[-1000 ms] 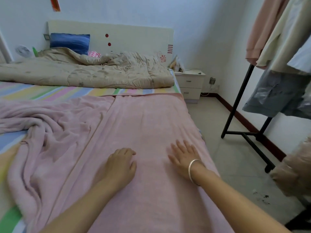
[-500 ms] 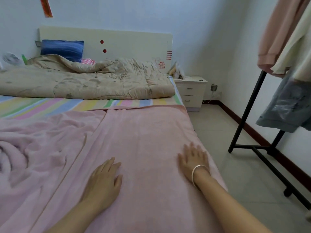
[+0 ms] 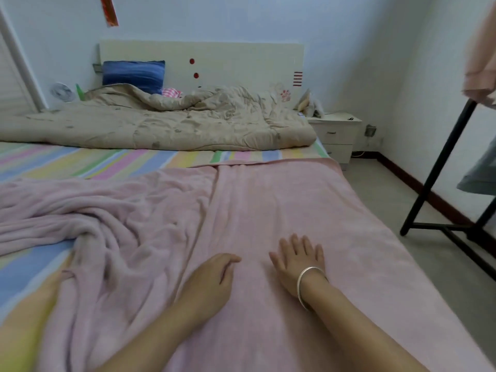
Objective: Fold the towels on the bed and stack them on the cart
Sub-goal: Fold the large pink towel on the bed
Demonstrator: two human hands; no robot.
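Note:
A large pink towel [image 3: 281,205] lies spread flat along the right side of the bed. A second pink towel [image 3: 88,218] lies crumpled to its left, partly under its edge. My left hand [image 3: 212,280] rests palm down on the flat towel, fingers loosely curled and together. My right hand [image 3: 298,257], with a silver bangle on the wrist, lies flat on the same towel, fingers spread. Neither hand grips cloth. No cart is in view.
The striped bedsheet [image 3: 80,162] shows beyond the towels. A beige quilt [image 3: 161,124] and a blue pillow [image 3: 134,73] lie at the headboard. A white nightstand [image 3: 335,135] stands by the bed. A black clothes rack [image 3: 440,183] with hanging garments stands on the floor at right.
Both hands have slid toward each other on the flat towel; the left moved right, the right moved left. The camera has turned left, so the crumpled towel shows more.

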